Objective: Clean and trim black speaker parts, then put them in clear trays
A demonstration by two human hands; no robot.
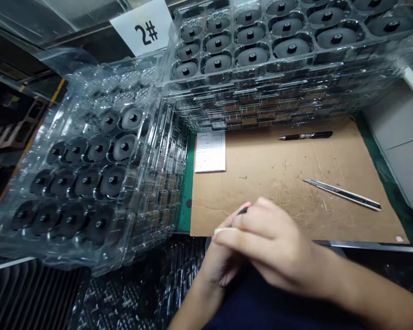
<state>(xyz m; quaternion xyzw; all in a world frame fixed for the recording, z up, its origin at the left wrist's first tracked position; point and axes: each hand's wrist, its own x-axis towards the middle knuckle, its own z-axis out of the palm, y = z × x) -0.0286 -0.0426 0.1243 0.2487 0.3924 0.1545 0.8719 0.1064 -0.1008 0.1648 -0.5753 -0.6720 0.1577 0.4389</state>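
Note:
My right hand [275, 243] is closed and lies over my left hand [216, 261], just in front of the cardboard's near edge. Between them a small edge of a dark grey part [242, 211] shows; the rest of it is covered by fingers. A pale strip [224, 230] lies along my right thumb tip, too little of it visible to name. Most of my left hand's fingers are hidden behind the right. Nearest to the hands is the cardboard sheet [248, 188].
A utility knife [344, 195], a pen [306, 136] and a printed paper slip [210, 153] lie on the cardboard. Stacked clear trays [248, 98] of dark round parts stand behind it; another tray stack [158, 183] is at left. A "2#" sign [144, 30] stands behind.

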